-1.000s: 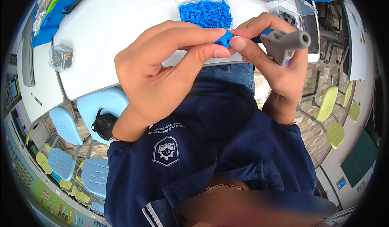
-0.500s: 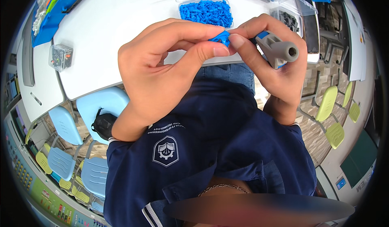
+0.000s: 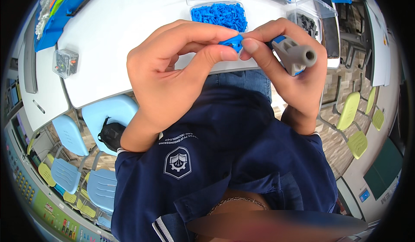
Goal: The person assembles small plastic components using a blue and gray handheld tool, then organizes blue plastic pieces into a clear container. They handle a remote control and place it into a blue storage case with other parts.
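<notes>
My left hand (image 3: 168,65) pinches a small blue plastic building piece (image 3: 233,43) between thumb and index finger. Its right end meets the tips of my right thumb and index finger; whether those tips grip something tiny as well is hidden. Tucked in the palm of my right hand (image 3: 283,56) is a grey, blue-marked plastic tool (image 3: 298,56) with a round, hollow end pointing up toward me. Both hands hover above the table's near edge. Just beyond them stands a clear box of many small blue connector pegs (image 3: 219,15).
The white table (image 3: 99,56) also bears a clear box of dark pieces (image 3: 307,23), a dark phone-like slab (image 3: 331,36) and a small clear box (image 3: 65,62) at the left. Blue bins (image 3: 47,32) stand at the far left. Light blue chairs (image 3: 103,108) are below.
The blue piece has tilted slightly and moved a little left and down between my fingertips. Both hands keep nearly the same place and grip.
</notes>
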The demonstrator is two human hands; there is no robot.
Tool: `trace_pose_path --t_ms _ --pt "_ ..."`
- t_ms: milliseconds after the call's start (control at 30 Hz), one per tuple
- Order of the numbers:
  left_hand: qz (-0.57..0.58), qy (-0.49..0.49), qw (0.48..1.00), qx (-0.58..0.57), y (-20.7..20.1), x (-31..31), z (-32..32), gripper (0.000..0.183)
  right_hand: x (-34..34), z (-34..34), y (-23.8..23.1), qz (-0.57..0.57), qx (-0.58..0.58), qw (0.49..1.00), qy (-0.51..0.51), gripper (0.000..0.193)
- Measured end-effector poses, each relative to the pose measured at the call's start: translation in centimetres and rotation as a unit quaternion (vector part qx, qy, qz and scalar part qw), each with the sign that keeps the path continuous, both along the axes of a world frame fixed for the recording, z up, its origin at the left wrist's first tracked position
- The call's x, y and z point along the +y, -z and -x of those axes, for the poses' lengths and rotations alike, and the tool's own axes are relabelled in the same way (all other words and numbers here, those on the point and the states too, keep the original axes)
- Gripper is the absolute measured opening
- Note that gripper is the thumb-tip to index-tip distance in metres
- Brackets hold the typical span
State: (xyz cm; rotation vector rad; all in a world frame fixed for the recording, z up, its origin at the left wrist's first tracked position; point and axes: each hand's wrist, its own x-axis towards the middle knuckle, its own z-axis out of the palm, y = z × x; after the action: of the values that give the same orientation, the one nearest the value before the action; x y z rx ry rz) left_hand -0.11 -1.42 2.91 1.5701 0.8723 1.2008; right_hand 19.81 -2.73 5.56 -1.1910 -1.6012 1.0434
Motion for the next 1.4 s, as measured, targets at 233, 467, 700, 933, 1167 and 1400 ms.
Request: trace_pose_path --t_ms 233,467,700,933,1167,1400 --pt "0.041 0.028 0.991 -0.123 -0.1 0.8 0.9 0.01 1.0 -1.2 -0.9 -0.192 -0.319 0.926 0.062 0.032" --pt "0.056 0.08 0.981 -0.166 -0.1 1.4 1.2 0.009 2.1 -1.1 -1.6 -0.293 -0.449 0.842 0.063 0.043" --pt "0.099 0.061 0.973 -0.197 -0.2 1.3 0.8 0.022 2.5 -0.3 -1.4 -0.202 -0.194 0.958 -0.053 0.032" --pt "0.053 0.025 0.994 -0.098 0.1 1.0 1.2 0.02 1.9 0.7 0.3 -0.212 -0.135 0.966 -0.066 0.027" --pt "0.08 0.009 0.996 -0.046 0.2 -0.1 1.0 0.026 1.2 1.3 2.2 -0.248 -0.138 0.957 -0.056 0.023" --pt "0.066 -0.007 0.997 -0.029 0.5 -0.3 0.9 0.031 0.8 1.1 2.6 -0.23 -0.145 0.96 -0.058 0.023"
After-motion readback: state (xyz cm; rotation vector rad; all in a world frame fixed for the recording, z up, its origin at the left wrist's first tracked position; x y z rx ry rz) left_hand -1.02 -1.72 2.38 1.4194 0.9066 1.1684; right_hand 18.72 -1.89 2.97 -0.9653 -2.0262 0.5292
